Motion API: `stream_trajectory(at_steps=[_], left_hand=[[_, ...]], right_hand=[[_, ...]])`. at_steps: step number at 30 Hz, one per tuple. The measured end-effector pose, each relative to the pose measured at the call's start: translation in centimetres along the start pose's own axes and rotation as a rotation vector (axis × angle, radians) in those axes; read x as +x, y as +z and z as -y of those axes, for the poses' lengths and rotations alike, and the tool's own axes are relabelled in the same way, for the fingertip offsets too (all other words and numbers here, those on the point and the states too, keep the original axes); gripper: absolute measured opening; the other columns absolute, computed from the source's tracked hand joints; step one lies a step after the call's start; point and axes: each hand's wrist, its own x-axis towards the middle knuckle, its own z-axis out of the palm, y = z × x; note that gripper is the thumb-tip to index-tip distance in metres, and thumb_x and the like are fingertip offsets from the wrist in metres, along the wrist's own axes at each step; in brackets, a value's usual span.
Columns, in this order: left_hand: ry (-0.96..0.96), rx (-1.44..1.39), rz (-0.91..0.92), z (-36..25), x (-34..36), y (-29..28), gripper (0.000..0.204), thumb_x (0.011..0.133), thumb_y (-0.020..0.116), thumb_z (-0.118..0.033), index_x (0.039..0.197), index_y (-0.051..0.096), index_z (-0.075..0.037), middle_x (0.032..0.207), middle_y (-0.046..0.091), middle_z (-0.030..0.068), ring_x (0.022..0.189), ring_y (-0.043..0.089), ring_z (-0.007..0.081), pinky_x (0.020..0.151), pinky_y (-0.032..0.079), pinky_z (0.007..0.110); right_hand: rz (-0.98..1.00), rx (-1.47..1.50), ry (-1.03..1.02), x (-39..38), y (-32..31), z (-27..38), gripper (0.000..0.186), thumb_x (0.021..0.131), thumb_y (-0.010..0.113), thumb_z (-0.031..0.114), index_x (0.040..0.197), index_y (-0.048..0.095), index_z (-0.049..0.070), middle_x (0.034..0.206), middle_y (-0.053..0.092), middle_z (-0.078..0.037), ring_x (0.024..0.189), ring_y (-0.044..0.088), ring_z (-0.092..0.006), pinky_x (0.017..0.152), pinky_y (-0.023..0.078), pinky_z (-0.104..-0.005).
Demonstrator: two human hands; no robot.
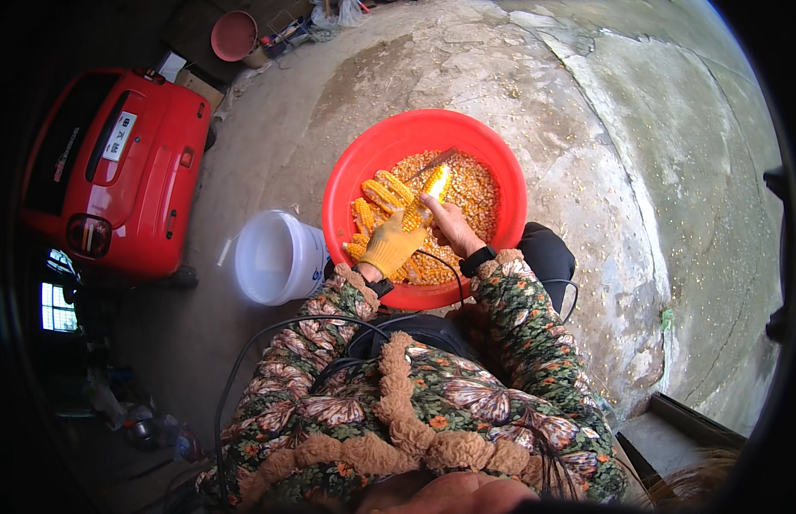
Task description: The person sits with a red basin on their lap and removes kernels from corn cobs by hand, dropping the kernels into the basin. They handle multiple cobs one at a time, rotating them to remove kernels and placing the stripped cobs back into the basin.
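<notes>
Nearest: patterned sleeves, angled forward. Beyond, together on one cob: left hand, gloved, wrapped around the lower end; right hand, bare, thumb laid against the side. Held tilted over the red tub, above loose kernels; more cobs heaped to the left. Judged step: working kernels off; progress unclear in glare. Called for next, probably: steady left grip, firm right-thumb push along the rows. Just left of tub: white bucket. Farther: red car.
</notes>
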Motion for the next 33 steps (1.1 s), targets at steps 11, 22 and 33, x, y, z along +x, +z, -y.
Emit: stream_trajectory(at_steps=[11,22,33], left_hand=[[-0.109,-0.12,0.015,-1.2,-0.5,-0.5,0.059,0.079,0.061,-0.034,0.124,0.05,0.003,0.102,0.061,0.0311,0.099,0.06,0.0424,0.083,0.049,0.043],[-0.157,0.023,0.062,-2.5,-1.0,-1.7,0.067,0.077,0.063,-0.04,0.13,0.046,-0.002,0.1,0.064,0.0273,0.095,0.062,0.0403,0.079,0.05,0.046],[-0.105,-0.075,0.026,-1.0,-0.4,-1.1,0.064,0.079,0.063,-0.038,0.127,0.047,0.0,0.098,0.062,0.0305,0.094,0.061,0.0426,0.08,0.05,0.046]], right_hand=[[-0.132,-0.306,-0.146,0.6,0.0,-0.9,0.051,0.088,0.061,0.048,0.068,0.062,0.001,0.056,0.052,-0.002,0.045,0.043,-0.0099,0.042,0.032,-0.0298],[-0.071,-0.204,-0.149,-1.3,0.9,0.9,0.042,0.086,0.067,0.042,0.078,0.065,0.001,0.062,0.057,-0.001,0.048,0.047,-0.0094,0.043,0.036,-0.0292],[-0.05,-0.249,-0.129,0.2,0.0,-0.7,0.045,0.084,0.067,0.043,0.063,0.058,0.004,0.056,0.052,0.0,0.045,0.042,-0.0077,0.039,0.03,-0.0295]])
